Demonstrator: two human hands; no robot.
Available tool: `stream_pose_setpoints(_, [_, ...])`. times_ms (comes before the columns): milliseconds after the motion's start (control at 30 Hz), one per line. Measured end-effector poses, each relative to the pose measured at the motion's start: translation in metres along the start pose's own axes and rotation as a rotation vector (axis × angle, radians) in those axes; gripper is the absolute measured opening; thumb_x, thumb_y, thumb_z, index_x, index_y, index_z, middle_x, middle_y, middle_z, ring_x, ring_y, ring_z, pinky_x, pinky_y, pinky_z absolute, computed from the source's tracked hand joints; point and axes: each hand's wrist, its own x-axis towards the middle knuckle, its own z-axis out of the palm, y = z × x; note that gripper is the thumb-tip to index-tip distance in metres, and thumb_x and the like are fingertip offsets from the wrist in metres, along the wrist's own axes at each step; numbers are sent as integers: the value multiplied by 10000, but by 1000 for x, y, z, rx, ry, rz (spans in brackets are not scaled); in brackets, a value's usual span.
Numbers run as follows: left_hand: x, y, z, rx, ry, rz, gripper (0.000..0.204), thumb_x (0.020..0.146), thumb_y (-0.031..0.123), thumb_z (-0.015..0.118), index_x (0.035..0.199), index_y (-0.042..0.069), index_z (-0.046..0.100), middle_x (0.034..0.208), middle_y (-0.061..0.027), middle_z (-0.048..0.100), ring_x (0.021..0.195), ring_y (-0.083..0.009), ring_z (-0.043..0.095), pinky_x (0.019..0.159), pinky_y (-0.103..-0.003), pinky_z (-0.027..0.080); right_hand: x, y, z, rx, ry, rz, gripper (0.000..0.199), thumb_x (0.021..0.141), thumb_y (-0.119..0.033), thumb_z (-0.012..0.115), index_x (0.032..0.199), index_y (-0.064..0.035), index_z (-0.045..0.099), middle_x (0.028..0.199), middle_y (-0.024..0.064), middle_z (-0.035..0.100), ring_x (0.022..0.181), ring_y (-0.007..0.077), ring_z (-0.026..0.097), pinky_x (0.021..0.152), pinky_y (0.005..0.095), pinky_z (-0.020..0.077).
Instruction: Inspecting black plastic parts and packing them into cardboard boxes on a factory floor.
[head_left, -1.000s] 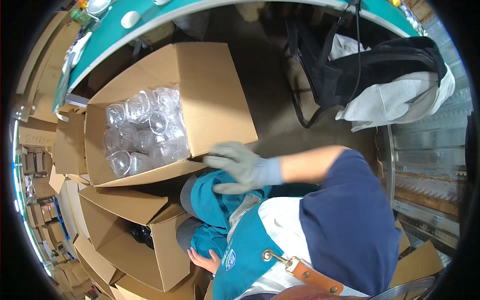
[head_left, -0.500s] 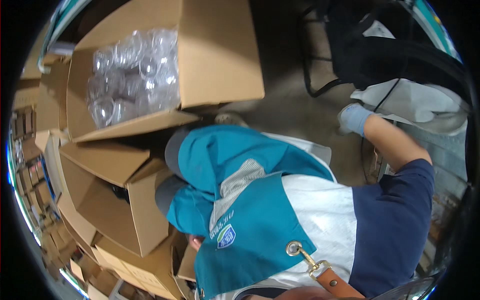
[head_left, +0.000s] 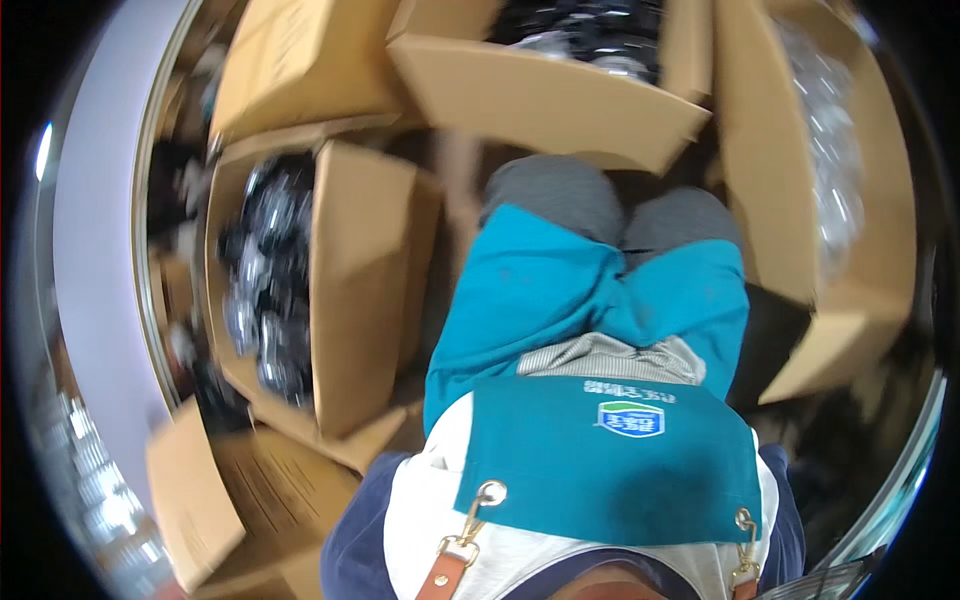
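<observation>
Neither of my hands shows; only my navy sleeves appear at the lower edge, the left sleeve [head_left: 360, 525] and the right sleeve [head_left: 785, 510]. I sit or crouch with my grey-kneed teal trousers [head_left: 530, 290] between open cartons. On my left stands an open carton [head_left: 365, 290] holding dark and clear plastic pieces [head_left: 272, 270], blurred by motion. Ahead of my knees is another open carton [head_left: 550, 105] with black, shiny things [head_left: 600, 35] inside. To my right, a tall open carton [head_left: 765, 160] contains clear plastic cups [head_left: 832, 150].
A taller cardboard box [head_left: 285, 65] stands at the far left. More cardboard with raised flaps [head_left: 195, 500] lies at the lower left. A pale upright panel [head_left: 105, 240] runs along the left side. Dark floor shows at the right behind a lowered flap [head_left: 825, 350].
My view has swung left, so the carton of clear cups now lies on my right. The gloved right hand and bare forearm, stretched out to the right before, have gone out of view.
</observation>
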Motion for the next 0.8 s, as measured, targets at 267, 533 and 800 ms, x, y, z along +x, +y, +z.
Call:
stream_pose_setpoints(267, [-242, 80, -40, 227, 331, -273, 522, 845, 193, 550, 1328, 17, 458, 1336, -224, 490, 1193, -317, 501, 998, -479, 406, 80, -66, -85, -43, 177, -245, 348, 981, -262, 444, 1210, -55, 607, 1142, 165, 637, 1052, 300, 615, 904, 396, 481])
stream_pose_setpoints(533, [-270, 92, -55, 203, 190, -325, 496, 847, 205, 566, 1298, 18, 479, 1328, -226, 498, 1199, -320, 499, 1002, -487, 400, 16, -95, -114, 223, 477, -44, 372, 1001, -276, 426, 1233, -27, 576, 1150, 170, 621, 1084, 292, 591, 946, 392, 452])
stream_pose_setpoints(800, [-123, 24, -12, -14, -281, -98, 470, 849, 216, 582, 1268, 19, 501, 1321, -227, 505, 1205, -322, 497, 1005, -495, 393, -114, -107, -149, 592, 1040, 526, 399, 1020, -291, 409, 1256, 1, 546, 1158, 174, 605, 1117, 285, 567, 988, 387, 424])
